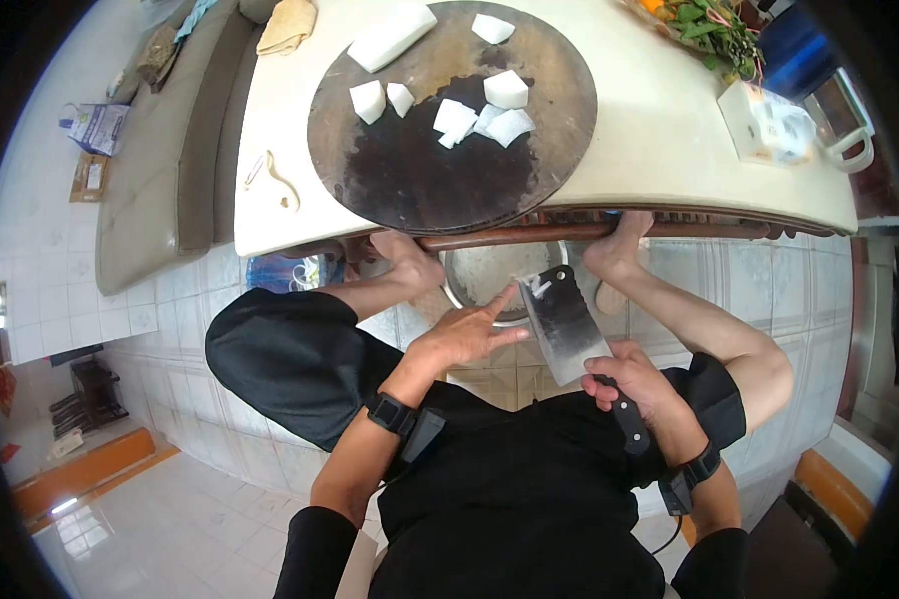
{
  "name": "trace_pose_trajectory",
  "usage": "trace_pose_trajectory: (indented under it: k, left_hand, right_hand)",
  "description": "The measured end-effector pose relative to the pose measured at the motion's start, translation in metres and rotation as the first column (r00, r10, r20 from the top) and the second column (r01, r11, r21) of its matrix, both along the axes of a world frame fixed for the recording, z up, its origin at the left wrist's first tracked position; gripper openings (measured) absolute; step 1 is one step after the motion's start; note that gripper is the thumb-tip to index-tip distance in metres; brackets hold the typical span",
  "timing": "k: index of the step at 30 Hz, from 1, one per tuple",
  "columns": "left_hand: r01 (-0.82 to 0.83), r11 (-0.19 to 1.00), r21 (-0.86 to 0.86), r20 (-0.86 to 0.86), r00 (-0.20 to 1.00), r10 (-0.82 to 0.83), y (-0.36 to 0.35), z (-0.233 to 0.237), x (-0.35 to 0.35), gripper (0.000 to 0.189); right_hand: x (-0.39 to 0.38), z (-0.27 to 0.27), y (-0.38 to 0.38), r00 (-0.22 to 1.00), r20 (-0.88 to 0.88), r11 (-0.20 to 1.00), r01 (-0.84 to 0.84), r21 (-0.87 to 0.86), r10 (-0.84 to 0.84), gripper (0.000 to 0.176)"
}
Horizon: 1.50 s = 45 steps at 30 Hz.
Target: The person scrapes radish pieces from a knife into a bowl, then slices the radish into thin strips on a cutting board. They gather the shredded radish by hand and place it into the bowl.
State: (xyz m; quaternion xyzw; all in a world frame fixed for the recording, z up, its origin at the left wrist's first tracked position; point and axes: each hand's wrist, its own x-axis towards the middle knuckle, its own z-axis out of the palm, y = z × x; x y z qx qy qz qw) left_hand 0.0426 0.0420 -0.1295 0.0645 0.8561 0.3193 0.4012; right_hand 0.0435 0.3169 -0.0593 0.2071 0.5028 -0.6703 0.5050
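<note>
My right hand [629, 379] is closed around the black handle of a cleaver [564, 329], held over my lap with its broad blade pointing away from me. Small white scraps [540, 288] cling near the blade's far end. My left hand [461, 336] has its fingers apart, the index fingertip at or very near the blade's edge beside those scraps. On the round dark cutting board [425, 185] lie several white chunks [506, 90], perhaps radish, some with flat cut faces. A longer white piece [392, 38] rests at the board's far left.
Below the table edge, a metal basin [479, 268] sits on the floor between my feet. A peeler [278, 184] and folded cloth [288, 25] lie on the table's left. A tissue box [766, 122], greens [704, 30] and a white-handled jug [849, 150] stand right.
</note>
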Motion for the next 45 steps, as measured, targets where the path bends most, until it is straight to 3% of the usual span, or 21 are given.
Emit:
trace_pose_trajectory:
  k: [4, 7, 10, 16, 20, 22, 23, 25, 26, 28, 29, 31, 32, 33, 35, 36, 39, 44, 45]
  left_hand:
    - [-0.069, 0.997, -0.022, -0.019, 0.997, 0.069, -0.003, 0.002, -0.002, 0.096]
    - [-0.068, 0.993, 0.100, 0.004, 0.998, 0.068, 0.003, 0.027, -0.003, 0.090]
    - [0.050, 0.981, 0.190, 0.083, 0.994, -0.067, 0.013, 0.035, -0.006, 0.085]
    - [-0.044, 0.994, 0.099, 0.005, 0.999, 0.044, 0.007, -0.002, -0.004, 0.085]
    - [-0.051, 0.998, -0.027, 0.082, 0.995, 0.054, 0.000, -0.009, -0.008, 0.086]
    - [-0.198, 0.980, 0.012, -0.112, 0.974, 0.198, -0.003, -0.028, -0.003, 0.067]
    - [-0.201, 0.979, 0.011, -0.121, 0.972, 0.201, -0.005, -0.036, -0.002, 0.067]
    - [-0.192, 0.971, 0.140, -0.356, 0.906, 0.231, -0.011, -0.043, -0.006, 0.034]
    - [-0.193, 0.971, 0.139, -0.373, 0.898, 0.232, -0.011, -0.046, -0.010, 0.034]
    - [-0.243, 0.958, 0.150, -0.430, 0.857, 0.285, -0.007, -0.042, -0.016, 0.010]
    - [-0.245, 0.958, 0.150, -0.445, 0.849, 0.287, -0.003, -0.041, -0.017, 0.010]
    - [-0.426, 0.880, 0.209, -0.425, 0.771, 0.475, 0.007, -0.026, -0.022, 0.006]
    - [-0.461, 0.882, 0.097, -0.340, 0.818, 0.465, 0.011, -0.015, -0.027, 0.006]
    - [-0.463, 0.880, 0.101, -0.348, 0.812, 0.468, 0.012, -0.015, -0.031, 0.006]
    - [-0.257, 0.963, -0.077, -0.513, 0.839, 0.183, 0.013, -0.017, -0.034, 0.006]
    - [-0.261, 0.965, 0.022, -0.627, 0.748, 0.217, 0.015, -0.030, -0.029, 0.009]
    - [-0.247, 0.967, 0.069, -0.669, 0.707, 0.229, 0.017, -0.035, -0.027, 0.011]
    - [-0.302, 0.935, 0.185, -0.618, 0.704, 0.350, 0.012, -0.029, -0.034, 0.010]
    - [-0.331, 0.913, 0.237, -0.636, 0.658, 0.403, 0.012, -0.031, -0.036, 0.010]
  right_hand:
    - [0.002, -0.005, 0.003, 1.000, 0.003, 0.999, -0.011, 0.047, 0.011, 0.009]
    - [0.002, -0.005, 0.001, 1.000, 0.023, 0.999, 0.009, 0.039, -0.010, 0.009]
    - [0.000, 0.000, -0.004, 0.999, -0.017, 0.999, -0.039, 0.033, 0.040, 0.008]
    - [0.001, 0.000, -0.001, 0.998, -0.015, 0.997, -0.058, 0.043, 0.059, 0.008]
    - [0.002, -0.002, 0.000, 0.999, -0.003, 0.998, -0.050, 0.041, 0.050, 0.008]
    - [0.003, -0.004, 0.001, 1.000, 0.005, 0.999, -0.017, 0.048, 0.016, 0.009]
    - [0.004, -0.005, 0.001, 1.000, -0.004, 0.999, -0.019, 0.045, 0.020, 0.009]
    - [0.005, -0.007, 0.002, 1.000, 0.008, 0.998, -0.018, 0.064, 0.017, 0.009]
    - [0.006, -0.009, 0.002, 1.000, -0.004, 0.997, -0.017, 0.072, 0.017, 0.009]
    - [0.007, -0.011, 0.003, 1.000, -0.023, 0.997, -0.015, 0.076, 0.017, 0.009]
    - [0.007, -0.012, 0.002, 1.000, -0.023, 0.996, -0.012, 0.083, 0.014, 0.010]
    - [0.007, -0.013, 0.002, 0.999, -0.040, 0.995, 0.000, 0.095, 0.004, 0.010]
    - [0.007, -0.012, 0.001, 0.999, -0.038, 0.996, 0.020, 0.091, -0.017, 0.009]
    - [0.007, -0.012, 0.001, 0.999, -0.035, 0.995, 0.041, 0.088, -0.038, 0.009]
    - [0.007, -0.011, 0.001, 0.998, -0.047, 0.996, 0.037, 0.086, -0.033, 0.009]
    - [0.007, -0.011, 0.000, 0.998, -0.050, 0.994, 0.047, 0.095, -0.042, 0.009]
    - [0.008, -0.014, 0.002, 0.997, -0.055, 0.991, 0.053, 0.123, -0.047, 0.008]
    - [0.007, -0.019, 0.001, 0.997, -0.053, 0.993, 0.062, 0.098, -0.057, 0.006]
    - [0.007, -0.018, 0.001, 0.997, -0.047, 0.993, 0.061, 0.098, -0.057, 0.006]
